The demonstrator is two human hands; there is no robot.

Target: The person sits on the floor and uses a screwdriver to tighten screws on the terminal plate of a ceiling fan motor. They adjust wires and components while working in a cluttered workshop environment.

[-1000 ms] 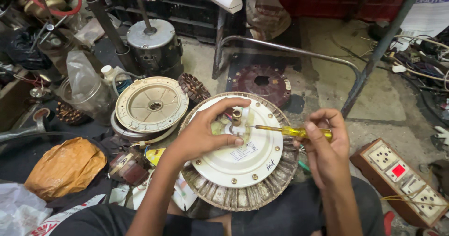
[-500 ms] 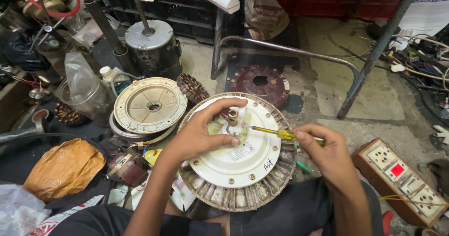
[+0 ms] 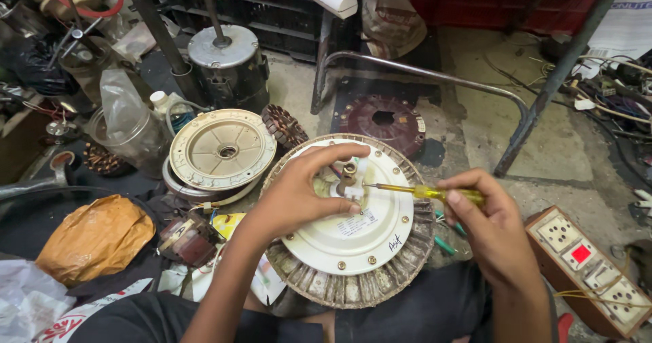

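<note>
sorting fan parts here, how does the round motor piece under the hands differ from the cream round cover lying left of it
The motor piece has a white centre plate ringed by grey slotted laminations; the cream cover is one plain dished shell. The motor piece has a shaft with wires at its centre, worked by the left hand and the screwdriver in the right hand; the cream cover shows only an empty hole and lies untouched. Both are round and lie flat.

Single head-worn view: looks steeply down and forward from close above the person's lap, onto the cluttered workshop floor (image 3: 489,132) ahead.
</note>
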